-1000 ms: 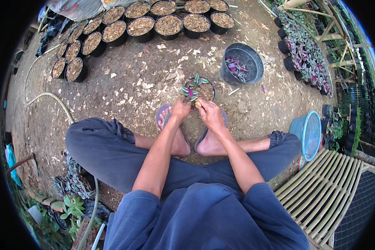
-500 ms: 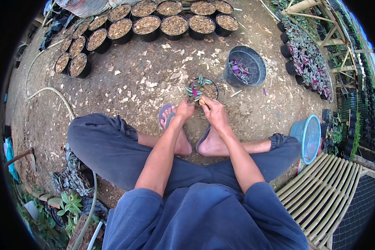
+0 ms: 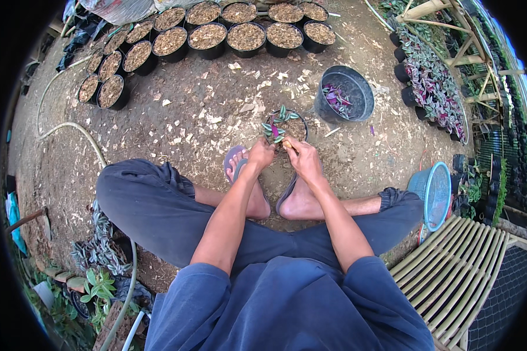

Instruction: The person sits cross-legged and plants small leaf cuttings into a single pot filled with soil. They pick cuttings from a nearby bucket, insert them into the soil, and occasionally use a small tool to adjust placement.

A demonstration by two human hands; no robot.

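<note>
A small black pot (image 3: 297,128) of soil stands between my feet, with a plant of striped green and purple leaves (image 3: 282,115) in it. My left hand (image 3: 260,153) is closed at the pot's near left side, just below the leaves; what its fingers grip is hidden. My right hand (image 3: 303,159) is pinched at the pot's near edge by the plant's base, on something too small to make out. Beyond, to the right, a large black pot (image 3: 357,88) holds loose purple cuttings (image 3: 335,99).
Rows of soil-filled black pots (image 3: 245,41) line the back. Potted striped plants (image 3: 427,88) stand along the right, near a blue plastic basket (image 3: 434,196) and a slatted bamboo bench (image 3: 445,269). A hose (image 3: 82,131) lies on the dirt ground at left.
The view has shifted slightly since a second ago. My hands stay closed at the small pot by the plant, with little visible movement.
</note>
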